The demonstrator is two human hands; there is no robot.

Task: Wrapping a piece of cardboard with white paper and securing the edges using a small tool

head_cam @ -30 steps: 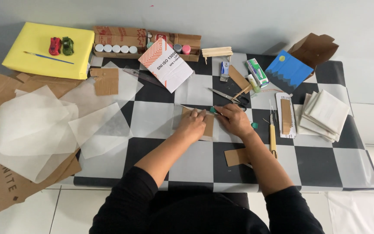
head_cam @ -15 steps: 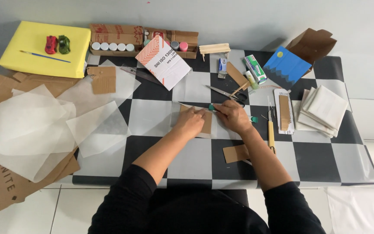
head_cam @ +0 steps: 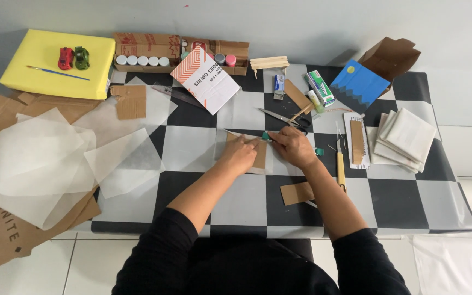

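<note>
- Head view: a checkered bench [head_cam: 247, 202] carries everything, with the person's own two hands working near its middle.
- Translucent paper sheets [head_cam: 39, 158] lie spread well to the left of the hands, seemingly set aside.
- A stack of folded white sheets [head_cam: 405, 136] sits to the right, within reach.
- A small cardboard strip [head_cam: 259, 153] lies flat between the hands.
- The left hand [head_cam: 240, 154] presses down on the strip, fingers spread, apparently to steady it.
- The right hand [head_cam: 293, 147] is closed around a green-handled tool [head_cam: 267, 136], its tip at the strip's top edge.
</note>
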